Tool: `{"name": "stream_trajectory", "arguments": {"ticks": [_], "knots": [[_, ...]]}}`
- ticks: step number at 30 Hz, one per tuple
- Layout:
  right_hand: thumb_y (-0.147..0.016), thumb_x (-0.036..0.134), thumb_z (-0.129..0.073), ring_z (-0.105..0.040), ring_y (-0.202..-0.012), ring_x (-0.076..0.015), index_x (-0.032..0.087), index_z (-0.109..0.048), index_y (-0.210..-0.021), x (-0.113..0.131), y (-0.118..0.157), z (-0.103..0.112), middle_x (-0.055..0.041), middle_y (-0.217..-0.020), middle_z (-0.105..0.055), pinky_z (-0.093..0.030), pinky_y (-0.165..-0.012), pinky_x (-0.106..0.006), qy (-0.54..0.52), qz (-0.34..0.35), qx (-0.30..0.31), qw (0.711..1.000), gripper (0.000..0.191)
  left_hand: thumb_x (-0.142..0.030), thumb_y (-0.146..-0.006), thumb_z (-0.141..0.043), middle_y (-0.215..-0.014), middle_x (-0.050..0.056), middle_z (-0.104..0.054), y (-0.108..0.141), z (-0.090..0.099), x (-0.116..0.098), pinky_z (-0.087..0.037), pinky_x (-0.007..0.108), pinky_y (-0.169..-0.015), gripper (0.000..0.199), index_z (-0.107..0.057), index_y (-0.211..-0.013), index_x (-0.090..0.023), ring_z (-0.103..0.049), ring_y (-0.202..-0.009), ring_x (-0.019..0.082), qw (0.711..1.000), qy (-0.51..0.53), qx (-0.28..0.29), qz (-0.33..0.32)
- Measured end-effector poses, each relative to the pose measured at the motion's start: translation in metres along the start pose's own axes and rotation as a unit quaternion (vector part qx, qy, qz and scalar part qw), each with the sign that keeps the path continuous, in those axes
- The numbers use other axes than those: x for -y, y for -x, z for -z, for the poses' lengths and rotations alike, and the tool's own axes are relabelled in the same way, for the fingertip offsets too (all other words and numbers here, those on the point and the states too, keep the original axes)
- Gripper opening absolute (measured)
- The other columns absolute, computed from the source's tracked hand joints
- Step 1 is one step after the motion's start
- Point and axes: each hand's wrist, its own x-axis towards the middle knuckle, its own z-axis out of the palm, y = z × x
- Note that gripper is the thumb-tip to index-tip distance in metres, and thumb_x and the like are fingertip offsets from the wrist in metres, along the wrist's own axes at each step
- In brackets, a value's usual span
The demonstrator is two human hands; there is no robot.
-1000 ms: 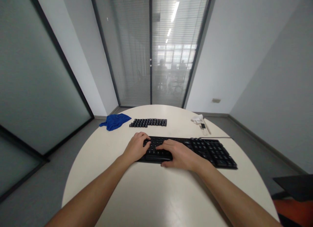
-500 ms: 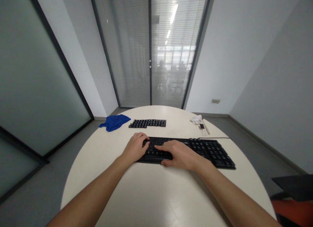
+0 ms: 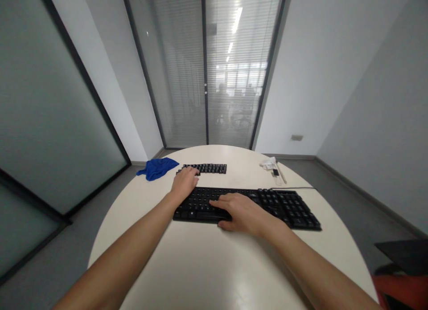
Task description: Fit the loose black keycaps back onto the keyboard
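Note:
A black keyboard (image 3: 197, 215) lies across the table; raised keycaps show on its right part, while small stubs show over its left and middle. Beyond it, black keycaps (image 3: 214, 168) are lined up in rows on the tabletop. My left hand (image 3: 185, 181) reaches past the keyboard to the left end of those rows, its fingers over the caps and its thumb apart. Whether a cap is pinched cannot be seen; the hand looks open. My right hand (image 3: 239, 212) rests on the keyboard's middle, index finger stretched out and thumb at the front edge, holding nothing.
A blue cloth (image 3: 158, 168) lies crumpled at the table's far left. At the far right are a white crumpled item (image 3: 268, 163), a small black piece (image 3: 276, 172) and a thin pale stick (image 3: 281, 173). The keyboard's cable (image 3: 297, 188) runs off the right edge.
My left hand has left the keyboard and moved forward and left to the loose keycaps, uncovering the keyboard's left end. My right hand stays nearly in place.

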Motion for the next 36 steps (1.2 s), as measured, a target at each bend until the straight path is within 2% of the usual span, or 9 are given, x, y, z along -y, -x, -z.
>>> {"name": "stream_trajectory", "arguments": {"ticks": [5,11,16,20,25,32,36], "knots": [[-0.082,0.035,-0.071,-0.065,-0.101,-0.0278,0.017,-0.061,-0.135,-0.002,0.002,0.0,-0.0132,-0.114,-0.07,-0.048,-0.088,-0.037,-0.031,-0.009,-0.007,0.999,0.057,-0.016,-0.085,-0.068,-0.114,0.011,-0.064,-0.02,-0.01,0.01,-0.046,0.04,-0.096,0.024,-0.069,-0.108,-0.021,-0.056,-0.112,0.03,1.0,-0.02,0.018,-0.012],[-0.083,0.034,-0.07,-0.065,-0.098,-0.026,0.017,-0.063,-0.132,-0.003,0.001,-0.002,-0.0118,-0.109,-0.071,-0.049,-0.087,-0.036,-0.028,-0.003,-0.021,0.999,0.053,-0.016,-0.084,-0.069,-0.109,0.011,-0.065,-0.028,-0.018,0.011,-0.045,0.04,-0.098,0.016,-0.072,-0.099,-0.021,-0.056,-0.111,0.03,0.998,-0.03,0.031,-0.036],[-0.086,0.032,-0.065,-0.065,-0.094,-0.0241,0.016,-0.068,-0.125,-0.006,0.001,-0.003,-0.0101,-0.101,-0.072,-0.049,-0.086,-0.034,-0.012,0.027,-0.031,0.999,0.041,-0.013,-0.086,-0.064,-0.106,0.01,-0.067,-0.031,-0.021,0.008,-0.046,0.039,-0.095,0.013,-0.072,-0.089,-0.021,-0.055,-0.11,0.029,0.998,-0.032,0.034,-0.049],[-0.086,0.031,-0.066,-0.065,-0.093,-0.0232,0.016,-0.068,-0.124,-0.008,0.001,-0.005,-0.0096,-0.101,-0.072,-0.049,-0.085,-0.034,-0.01,0.035,-0.039,0.999,0.041,-0.012,-0.089,-0.057,-0.096,0.011,-0.069,-0.032,-0.022,0.007,-0.046,0.04,-0.093,0.02,-0.071,-0.078,-0.021,-0.056,-0.11,0.03,0.997,-0.022,0.041,-0.064],[-0.087,0.032,-0.064,-0.066,-0.094,-0.0229,0.017,-0.068,-0.124,-0.012,0.002,-0.008,-0.0097,-0.103,-0.073,-0.05,-0.087,-0.034,-0.016,0.036,-0.046,0.998,0.041,-0.009,-0.087,-0.059,-0.101,0.009,-0.07,-0.031,-0.024,0.012,-0.047,0.037,-0.094,0.018,-0.071,-0.089,-0.021,-0.062,-0.104,0.027,0.996,0.012,0.05,-0.072],[-0.086,0.03,-0.064,-0.066,-0.094,-0.0234,0.016,-0.069,-0.124,-0.01,0.003,-0.007,-0.0099,-0.103,-0.073,-0.051,-0.086,-0.034,-0.02,0.028,-0.046,0.998,0.041,-0.005,-0.08,-0.062,-0.108,0.006,-0.071,-0.025,-0.019,0.021,-0.048,0.034,-0.096,0.03,-0.069,-0.103,-0.022,-0.066,-0.104,0.023,0.991,0.082,0.064,-0.08],[-0.086,0.03,-0.064,-0.066,-0.096,-0.0239,0.016,-0.068,-0.125,-0.01,0.004,-0.006,-0.0101,-0.105,-0.073,-0.051,-0.089,-0.034,-0.028,0.023,-0.044,0.998,0.042,-0.002,-0.077,-0.06,-0.099,0.004,-0.074,-0.021,-0.016,0.022,-0.05,0.033,-0.092,0.032,-0.068,-0.102,-0.022,-0.069,-0.096,0.023,0.987,0.13,0.065,-0.067]]}}
